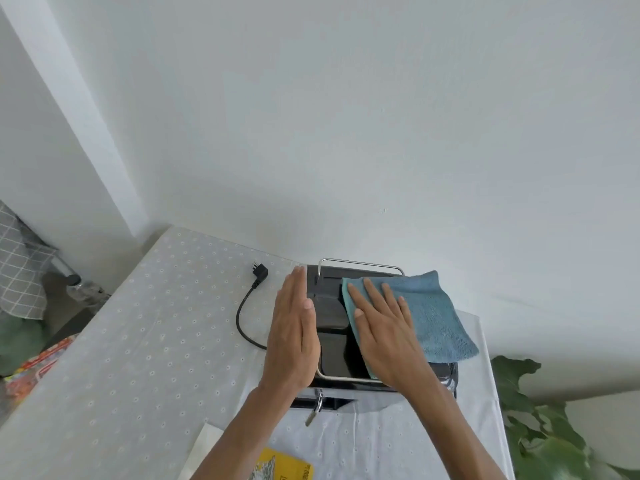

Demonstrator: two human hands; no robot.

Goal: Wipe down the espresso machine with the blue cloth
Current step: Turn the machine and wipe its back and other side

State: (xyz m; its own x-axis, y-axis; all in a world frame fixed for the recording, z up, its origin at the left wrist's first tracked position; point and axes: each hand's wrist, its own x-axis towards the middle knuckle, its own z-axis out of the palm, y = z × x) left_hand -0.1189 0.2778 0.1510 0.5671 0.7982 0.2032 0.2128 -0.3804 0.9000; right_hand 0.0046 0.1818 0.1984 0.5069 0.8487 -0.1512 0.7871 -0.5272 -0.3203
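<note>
A black espresso machine (332, 317) with a steel rail around its top stands on the table against the wall. A blue cloth (433, 317) lies spread over the right half of its top. My right hand (384, 327) presses flat on the cloth's left part, fingers spread and pointing away from me. My left hand (294, 327) is held flat and edge-on against the machine's left side, fingers straight and together, holding nothing. The machine's front is mostly hidden below my arms; a steel wand (317, 408) sticks out there.
The machine's black power cord and unplugged plug (259, 273) lie on the dotted white tablecloth (138, 341) to the left. A yellow packet (284, 467) lies near the front edge. A green plant (543, 427) stands right of the table. Clutter sits at the left.
</note>
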